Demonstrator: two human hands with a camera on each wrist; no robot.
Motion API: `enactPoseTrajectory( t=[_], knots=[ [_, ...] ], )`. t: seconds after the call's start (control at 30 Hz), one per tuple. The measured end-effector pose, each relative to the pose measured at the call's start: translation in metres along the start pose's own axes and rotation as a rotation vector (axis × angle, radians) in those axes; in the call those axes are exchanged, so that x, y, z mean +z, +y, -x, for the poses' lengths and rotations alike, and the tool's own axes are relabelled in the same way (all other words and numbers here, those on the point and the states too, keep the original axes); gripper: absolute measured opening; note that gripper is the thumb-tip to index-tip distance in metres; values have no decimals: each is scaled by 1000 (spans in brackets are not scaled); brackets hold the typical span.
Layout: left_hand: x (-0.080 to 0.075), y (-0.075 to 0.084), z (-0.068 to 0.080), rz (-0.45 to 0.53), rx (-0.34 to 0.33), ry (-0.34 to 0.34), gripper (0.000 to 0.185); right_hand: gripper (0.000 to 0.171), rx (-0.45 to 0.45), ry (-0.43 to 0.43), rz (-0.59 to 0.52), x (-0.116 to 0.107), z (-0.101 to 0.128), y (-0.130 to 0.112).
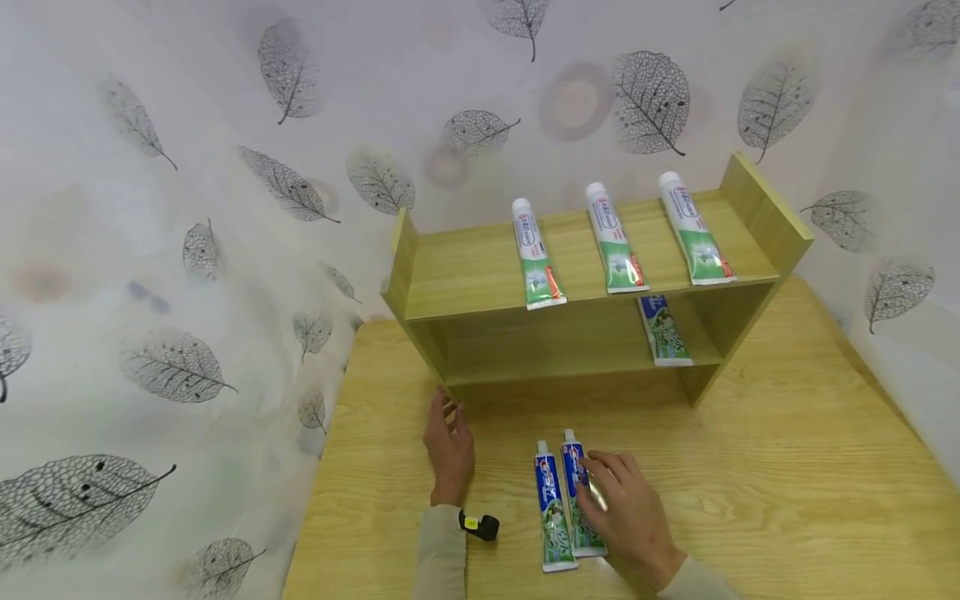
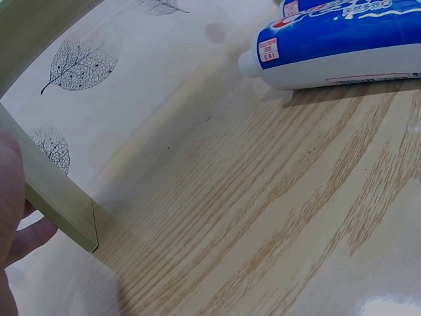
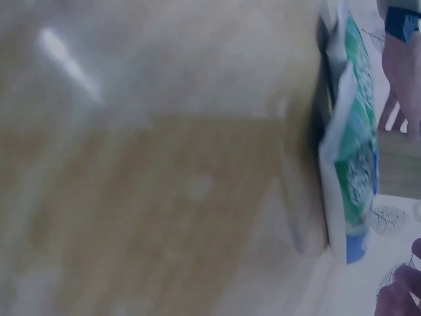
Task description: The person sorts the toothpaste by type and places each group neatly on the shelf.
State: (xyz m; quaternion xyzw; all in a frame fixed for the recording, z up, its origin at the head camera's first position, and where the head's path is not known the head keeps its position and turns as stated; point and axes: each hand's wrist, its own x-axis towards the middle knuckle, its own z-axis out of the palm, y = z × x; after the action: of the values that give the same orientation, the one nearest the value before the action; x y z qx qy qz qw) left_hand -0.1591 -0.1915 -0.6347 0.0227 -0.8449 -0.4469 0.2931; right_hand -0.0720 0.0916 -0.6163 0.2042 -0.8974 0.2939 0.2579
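Two blue and green toothpaste tubes lie side by side on the wooden table (image 1: 787,467), caps pointing away from me. My right hand (image 1: 592,483) lies on the right tube (image 1: 573,465), fingers curled over it; the left tube (image 1: 553,518) is untouched. In the blurred right wrist view this tube (image 3: 352,151) shows edge-on beside a finger (image 3: 401,72). My left hand (image 1: 446,417) rests flat on the table, with its fingertips touching the foot of the wooden shelf's (image 1: 480,275) left side panel. The left wrist view shows that panel (image 2: 59,197), a finger (image 2: 29,240) and a tube (image 2: 342,46).
Three white and green tubes (image 1: 615,242) lie in a row on the shelf's top board. One blue tube (image 1: 663,332) lies at the right of the lower board. A leaf-patterned curtain hangs behind and on both sides. A small black device (image 1: 480,526) sits on my left wrist.
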Motion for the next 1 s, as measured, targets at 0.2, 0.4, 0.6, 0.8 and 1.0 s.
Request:
enactPoseTrajectory(
  t=[0.2, 0.4, 0.6, 0.8, 1.0],
  knots=[
    [0, 1, 0, -8, 4, 5, 44, 45, 44, -49, 27, 4, 12, -6],
    [-2, 2, 1, -2, 2, 3, 44, 49, 101, -148, 67, 4, 23, -17],
    [-3, 3, 1, -2, -4, -2, 43, 47, 152, -204, 79, 7, 28, -22],
    [-2, 2, 0, -2, -6, -2, 43, 45, 160, -212, 64, 6, 31, -24],
    [-1, 1, -2, -1, -10, -2, 44, 50, 209, -222, 16, 2, 36, -28]
  ],
)
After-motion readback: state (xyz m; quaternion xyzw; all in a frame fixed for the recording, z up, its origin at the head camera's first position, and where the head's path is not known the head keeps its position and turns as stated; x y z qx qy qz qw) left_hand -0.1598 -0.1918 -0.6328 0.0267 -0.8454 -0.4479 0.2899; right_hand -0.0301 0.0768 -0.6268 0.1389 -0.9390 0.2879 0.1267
